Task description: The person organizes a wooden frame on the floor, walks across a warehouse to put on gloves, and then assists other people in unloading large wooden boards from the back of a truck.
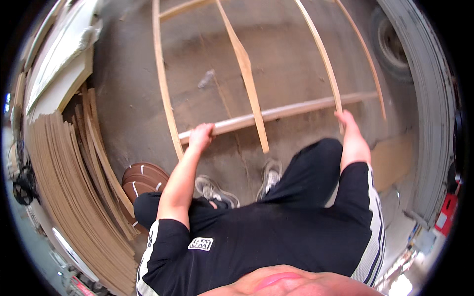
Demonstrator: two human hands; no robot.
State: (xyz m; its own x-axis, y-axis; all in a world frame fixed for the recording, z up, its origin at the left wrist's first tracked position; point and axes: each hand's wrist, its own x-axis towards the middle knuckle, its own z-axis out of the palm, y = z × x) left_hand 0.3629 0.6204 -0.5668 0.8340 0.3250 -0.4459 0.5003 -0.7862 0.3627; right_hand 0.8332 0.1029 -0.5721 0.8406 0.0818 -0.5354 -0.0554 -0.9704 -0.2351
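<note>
A light wooden frame lies low over the floor in front of me. It has a long crossbar [296, 109] and several slats running away from me, among them a left slat [164, 89], a wider middle slat [247, 74] and a right slat [323, 54]. My left hand [201, 136] is wrapped round the crossbar near its left end, close to the left slat. Over on the other side, my right hand [348, 122] grips the near end of the right slat, just where it crosses the crossbar. Its fingertips are partly hidden.
Stacked brown boards [81, 197] stand at the left, beside brown rounded pieces [145, 173] and a white sheet [64, 64]. A tyre [392, 42] and a grey ribbed metal structure [427, 84] border the right. Clear plastic [206, 79] lies under the frame; a cardboard sheet [393, 160] lies right.
</note>
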